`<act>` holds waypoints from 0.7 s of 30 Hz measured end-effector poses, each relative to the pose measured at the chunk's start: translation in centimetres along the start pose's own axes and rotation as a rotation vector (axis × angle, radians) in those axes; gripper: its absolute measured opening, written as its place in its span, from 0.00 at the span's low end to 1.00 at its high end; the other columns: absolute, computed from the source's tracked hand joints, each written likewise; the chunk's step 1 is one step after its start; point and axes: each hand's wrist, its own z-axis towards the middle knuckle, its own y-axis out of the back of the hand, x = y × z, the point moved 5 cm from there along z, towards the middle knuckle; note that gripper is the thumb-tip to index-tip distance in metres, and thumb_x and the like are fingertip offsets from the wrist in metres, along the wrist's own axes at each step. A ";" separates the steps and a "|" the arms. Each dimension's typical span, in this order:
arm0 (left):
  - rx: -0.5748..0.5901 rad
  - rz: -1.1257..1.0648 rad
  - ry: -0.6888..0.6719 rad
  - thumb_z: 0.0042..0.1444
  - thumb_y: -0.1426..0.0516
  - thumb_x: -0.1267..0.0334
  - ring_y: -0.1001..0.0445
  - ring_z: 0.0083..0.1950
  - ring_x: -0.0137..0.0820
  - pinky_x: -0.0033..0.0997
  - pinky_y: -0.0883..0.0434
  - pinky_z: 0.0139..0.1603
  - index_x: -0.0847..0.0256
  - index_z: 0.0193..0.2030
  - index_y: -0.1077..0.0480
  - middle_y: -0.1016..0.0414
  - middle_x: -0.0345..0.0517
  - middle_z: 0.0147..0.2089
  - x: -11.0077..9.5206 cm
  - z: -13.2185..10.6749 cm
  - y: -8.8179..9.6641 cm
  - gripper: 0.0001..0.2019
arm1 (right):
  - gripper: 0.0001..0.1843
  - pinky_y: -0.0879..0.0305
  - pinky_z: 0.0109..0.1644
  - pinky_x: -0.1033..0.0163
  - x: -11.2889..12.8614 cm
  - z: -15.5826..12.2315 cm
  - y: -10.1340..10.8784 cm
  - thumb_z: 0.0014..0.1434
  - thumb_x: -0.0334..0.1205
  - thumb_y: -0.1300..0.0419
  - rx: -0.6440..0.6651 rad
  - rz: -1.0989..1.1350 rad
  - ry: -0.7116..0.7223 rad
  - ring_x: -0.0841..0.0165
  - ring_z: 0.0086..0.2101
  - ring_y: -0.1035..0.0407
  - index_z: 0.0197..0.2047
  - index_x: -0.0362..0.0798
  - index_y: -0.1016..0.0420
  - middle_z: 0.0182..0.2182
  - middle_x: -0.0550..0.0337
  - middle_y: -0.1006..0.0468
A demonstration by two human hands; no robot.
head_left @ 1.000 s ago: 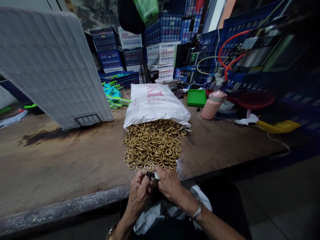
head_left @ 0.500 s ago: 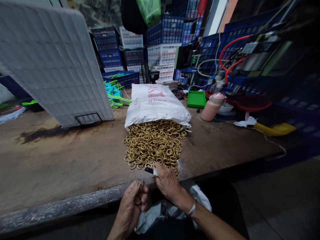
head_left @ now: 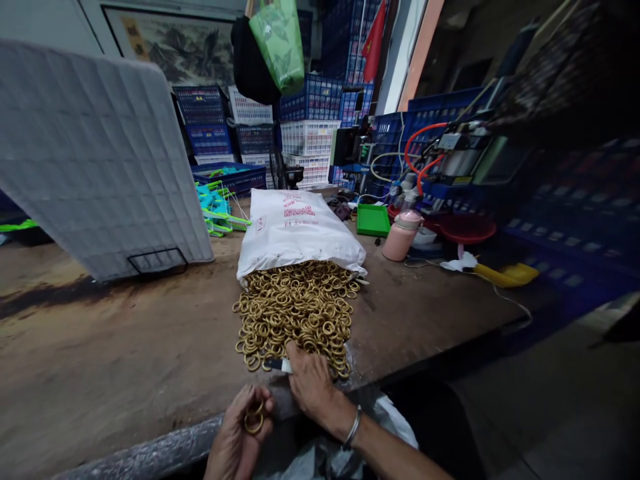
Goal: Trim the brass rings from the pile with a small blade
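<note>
Brass rings, clenched in the left hand's grip, look stiff, light and slippery, best pinched across the rim. Right hand grasps a small blade, with the ring pile just beyond its grip.

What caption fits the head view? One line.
Left hand cups brass rings; right hand grips a small tool at the ring pile by a white sack.

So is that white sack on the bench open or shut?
Open: the white sack lies flat on the bench, and brass rings spill from its near mouth onto the wood.
</note>
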 end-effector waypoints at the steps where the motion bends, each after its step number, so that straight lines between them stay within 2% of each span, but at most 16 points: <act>1: -0.006 0.015 -0.019 0.38 0.35 0.63 0.30 0.28 0.26 0.21 0.36 0.23 0.65 0.26 0.31 0.28 0.42 0.28 -0.1 0.2 -0.1 0.11 | 0.19 0.48 0.34 0.64 -0.2 0.1 0.0 0.52 0.29 0.52 0.011 0.021 -0.009 0.66 0.31 0.33 0.48 0.47 0.42 0.33 0.56 0.26; 4: 0.000 0.103 -0.087 0.40 0.36 0.62 0.30 0.26 0.24 0.19 0.37 0.20 0.63 0.31 0.32 0.29 0.39 0.28 -0.3 0.7 -1.2 0.12 | 0.16 0.50 0.31 0.67 -0.5 0.4 0.4 0.49 0.26 0.52 0.043 0.139 0.005 0.68 0.28 0.34 0.42 0.48 0.40 0.28 0.60 0.26; 7: 0.058 0.235 -0.198 0.43 0.38 0.58 0.32 0.24 0.24 0.17 0.42 0.16 0.61 0.35 0.34 0.31 0.37 0.25 -0.5 0.7 -2.6 0.14 | 0.17 0.50 0.30 0.68 -0.6 0.2 1.4 0.45 0.25 0.52 0.018 0.285 0.058 0.69 0.29 0.34 0.40 0.48 0.39 0.27 0.61 0.27; 11: 0.097 0.424 -0.260 0.45 0.41 0.53 0.42 0.17 0.19 0.17 0.47 0.14 0.63 0.30 0.35 0.38 0.33 0.19 -0.1 0.6 -3.9 0.15 | 0.15 0.48 0.32 0.70 -0.4 -0.6 2.3 0.46 0.26 0.52 0.057 0.509 0.104 0.70 0.29 0.34 0.38 0.49 0.37 0.27 0.63 0.29; 14: 0.049 0.567 -0.290 0.46 0.42 0.51 0.47 0.15 0.19 0.18 0.49 0.15 0.63 0.26 0.35 0.42 0.31 0.15 -0.1 0.5 -4.1 0.15 | 0.05 0.47 0.30 0.70 -0.7 -0.7 2.7 0.54 0.34 0.52 0.065 0.686 0.013 0.72 0.27 0.37 0.34 0.48 0.37 0.26 0.64 0.31; 17: 0.009 0.685 -0.404 0.47 0.43 0.52 0.45 0.17 0.20 0.20 0.45 0.18 0.63 0.24 0.34 0.42 0.32 0.15 -0.5 0.2 -4.4 0.14 | 0.11 0.46 0.29 0.70 -1.2 -0.5 2.5 0.58 0.42 0.55 0.096 0.869 -0.109 0.74 0.24 0.40 0.28 0.48 0.38 0.22 0.66 0.35; 19: 0.031 0.745 -0.517 0.48 0.43 0.54 0.41 0.20 0.23 0.21 0.41 0.22 0.62 0.23 0.32 0.38 0.36 0.18 -0.7 -0.2 -4.9 0.12 | 0.14 0.46 0.27 0.70 -1.4 -0.4 1.9 0.58 0.43 0.55 0.159 0.983 -0.146 0.75 0.22 0.42 0.25 0.47 0.39 0.19 0.67 0.38; 21: 0.064 0.770 -0.569 0.48 0.43 0.56 0.38 0.23 0.24 0.22 0.40 0.25 0.62 0.24 0.31 0.35 0.38 0.21 -0.7 -0.4 -5.2 0.12 | 0.15 0.46 0.26 0.70 -1.5 -0.4 1.4 0.58 0.44 0.55 0.200 1.062 -0.155 0.76 0.21 0.43 0.23 0.46 0.40 0.18 0.68 0.39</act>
